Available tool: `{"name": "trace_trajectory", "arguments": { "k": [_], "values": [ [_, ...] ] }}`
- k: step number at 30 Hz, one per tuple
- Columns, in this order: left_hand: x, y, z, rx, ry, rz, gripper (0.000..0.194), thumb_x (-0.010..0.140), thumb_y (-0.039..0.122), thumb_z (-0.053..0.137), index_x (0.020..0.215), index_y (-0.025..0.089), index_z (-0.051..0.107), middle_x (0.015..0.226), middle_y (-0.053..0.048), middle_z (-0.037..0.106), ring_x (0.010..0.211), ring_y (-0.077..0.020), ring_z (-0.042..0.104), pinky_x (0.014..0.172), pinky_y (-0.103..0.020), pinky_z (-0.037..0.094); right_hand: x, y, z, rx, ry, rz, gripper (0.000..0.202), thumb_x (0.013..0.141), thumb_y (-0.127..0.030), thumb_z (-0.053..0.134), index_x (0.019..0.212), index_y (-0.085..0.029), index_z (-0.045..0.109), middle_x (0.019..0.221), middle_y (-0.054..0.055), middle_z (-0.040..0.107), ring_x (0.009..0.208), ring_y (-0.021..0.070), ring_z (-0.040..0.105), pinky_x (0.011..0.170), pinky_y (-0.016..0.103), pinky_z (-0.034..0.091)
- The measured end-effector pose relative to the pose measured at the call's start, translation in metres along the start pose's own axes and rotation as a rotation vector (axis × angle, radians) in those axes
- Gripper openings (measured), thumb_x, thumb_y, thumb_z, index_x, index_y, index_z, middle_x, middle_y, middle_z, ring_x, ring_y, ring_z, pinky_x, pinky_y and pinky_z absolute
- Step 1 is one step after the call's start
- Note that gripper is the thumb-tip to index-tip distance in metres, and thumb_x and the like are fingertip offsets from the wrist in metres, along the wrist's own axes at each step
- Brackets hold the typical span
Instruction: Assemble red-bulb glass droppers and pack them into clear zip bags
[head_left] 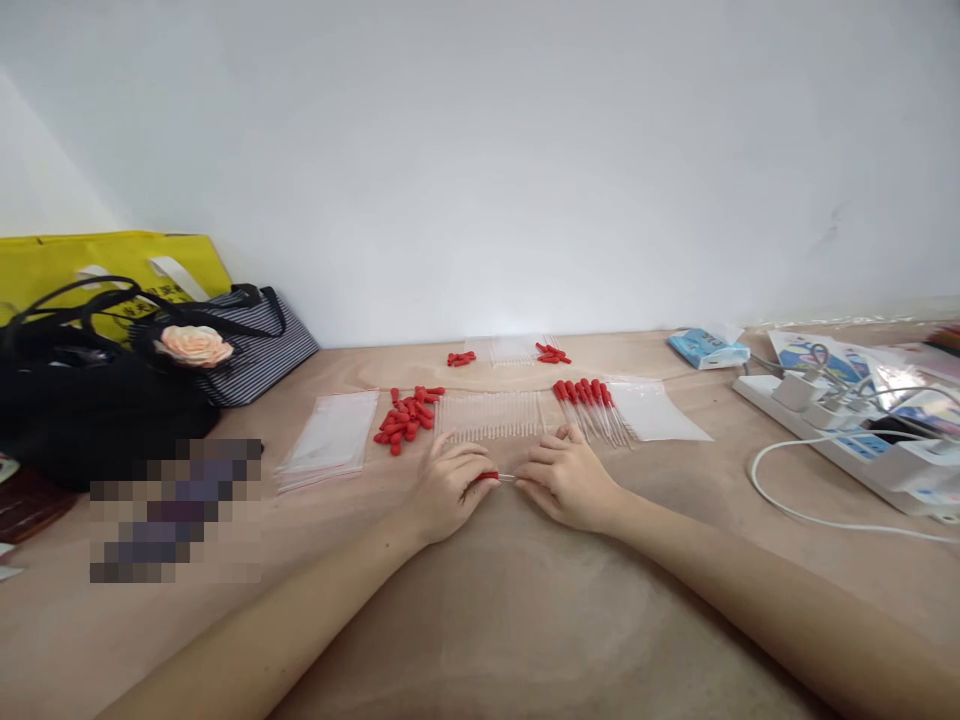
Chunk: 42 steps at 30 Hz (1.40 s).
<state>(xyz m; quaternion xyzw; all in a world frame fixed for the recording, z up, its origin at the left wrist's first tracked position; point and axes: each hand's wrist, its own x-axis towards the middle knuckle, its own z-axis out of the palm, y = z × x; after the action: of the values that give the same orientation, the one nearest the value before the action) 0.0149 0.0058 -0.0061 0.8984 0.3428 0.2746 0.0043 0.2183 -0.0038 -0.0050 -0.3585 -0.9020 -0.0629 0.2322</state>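
Observation:
My left hand (pixel 452 490) pinches a red rubber bulb (pixel 488 476), mostly covered by the fingers. A thin glass dropper tube (pixel 507 478) runs from the bulb to my right hand (pixel 566 480), whose fingertips are closed on its other end. Behind the hands lies a row of clear glass tubes (pixel 491 415). To its left is a heap of loose red bulbs (pixel 409 418). On its right, several droppers with red bulbs fitted (pixel 589 405) lie side by side.
Clear plastic bags (pixel 330 435) lie at left, and another bag (pixel 656 410) at right. More bulbs (pixel 553 353) and tubes sit near the wall. A power strip (pixel 847 440) with a looping white cable and a blue tissue pack (pixel 707 348) occupy the right; bags (pixel 262 335) crowd the left.

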Motion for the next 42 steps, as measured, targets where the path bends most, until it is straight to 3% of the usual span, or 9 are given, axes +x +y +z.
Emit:
{"name": "trace_trajectory", "arguments": {
  "k": [2,5,8,11,19,26,34,39,42],
  "values": [
    [-0.001,-0.003,-0.001,0.05,0.024,-0.045,0.022,0.082,0.026,0.048,0.103,0.021,0.053,0.103,-0.004,0.062,0.101,-0.0202,0.052,0.098,-0.045,0.022,0.001,0.005,-0.001,-0.033,-0.061,0.08,0.021,0.082,-0.026,0.044,0.075,-0.019,0.062,0.07,0.002,0.062,0.074,0.0157,0.05,0.072,0.033,0.02],
    [-0.002,-0.008,-0.002,0.128,0.069,-0.132,0.042,0.079,0.031,0.052,0.118,0.018,0.043,0.115,-0.009,0.054,0.106,-0.0236,0.046,0.095,-0.044,0.026,0.006,0.021,-0.001,-0.083,-0.071,0.388,0.021,0.081,-0.026,0.042,0.081,-0.019,0.061,0.074,0.004,0.064,0.076,0.0175,0.052,0.072,0.033,0.021],
    [-0.002,-0.01,-0.002,0.154,0.049,-0.146,0.034,0.079,0.03,0.051,0.112,0.019,0.048,0.11,-0.008,0.055,0.103,-0.0235,0.047,0.094,-0.044,0.027,0.018,0.043,0.001,-0.159,-0.043,0.702,0.025,0.08,-0.026,0.039,0.094,-0.017,0.058,0.08,0.007,0.065,0.081,0.0203,0.054,0.075,0.034,0.022],
    [-0.002,-0.01,-0.002,0.159,0.025,-0.142,0.022,0.079,0.028,0.05,0.098,0.02,0.056,0.106,-0.006,0.056,0.1,-0.023,0.048,0.093,-0.045,0.028,0.03,0.059,0.006,-0.211,-0.061,0.839,0.026,0.08,-0.026,0.037,0.095,-0.015,0.055,0.083,0.01,0.065,0.085,0.023,0.054,0.077,0.035,0.024],
    [-0.003,-0.011,-0.001,0.122,-0.003,-0.141,0.012,0.079,0.026,0.051,0.083,0.021,0.06,0.1,-0.004,0.058,0.097,-0.0209,0.049,0.092,-0.044,0.028,0.041,0.068,0.023,-0.282,-0.149,0.862,0.021,0.075,-0.018,0.041,0.088,-0.017,0.057,0.084,0.01,0.063,0.091,0.0244,0.053,0.08,0.039,0.021],
    [-0.001,-0.01,-0.002,0.116,0.006,-0.152,0.01,0.078,0.025,0.052,0.081,0.021,0.061,0.097,-0.003,0.059,0.093,-0.0201,0.05,0.088,-0.041,0.03,0.042,0.064,0.019,-0.251,-0.142,0.862,0.027,0.08,-0.026,0.035,0.078,-0.018,0.061,0.082,0.008,0.063,0.086,0.0227,0.053,0.079,0.04,0.022],
    [-0.001,-0.007,-0.001,0.158,0.027,-0.263,0.01,0.075,0.026,0.055,0.082,0.022,0.061,0.088,-0.002,0.059,0.084,-0.0202,0.05,0.076,-0.036,0.035,0.056,0.056,0.016,-0.185,-0.247,0.981,0.031,0.079,-0.031,0.036,0.08,-0.015,0.063,0.083,0.01,0.064,0.083,0.0232,0.055,0.076,0.038,0.026],
    [0.009,-0.038,-0.024,0.215,0.136,-0.437,0.014,0.074,0.031,0.055,0.079,0.02,0.062,0.084,-0.004,0.058,0.084,-0.0207,0.052,0.077,-0.034,0.037,0.061,0.058,0.017,-0.199,-0.287,0.985,0.028,0.078,-0.026,0.039,0.084,-0.014,0.064,0.091,0.013,0.062,0.088,0.0255,0.054,0.079,0.041,0.024],
    [0.014,-0.075,-0.047,0.285,0.15,-0.691,0.016,0.072,0.033,0.055,0.081,0.021,0.062,0.09,-0.004,0.061,0.088,-0.0228,0.053,0.077,-0.033,0.039,0.064,0.058,0.018,-0.201,-0.32,0.973,0.026,0.076,-0.024,0.041,0.085,-0.014,0.064,0.091,0.015,0.063,0.087,0.0266,0.055,0.079,0.043,0.024]
  ]
}}
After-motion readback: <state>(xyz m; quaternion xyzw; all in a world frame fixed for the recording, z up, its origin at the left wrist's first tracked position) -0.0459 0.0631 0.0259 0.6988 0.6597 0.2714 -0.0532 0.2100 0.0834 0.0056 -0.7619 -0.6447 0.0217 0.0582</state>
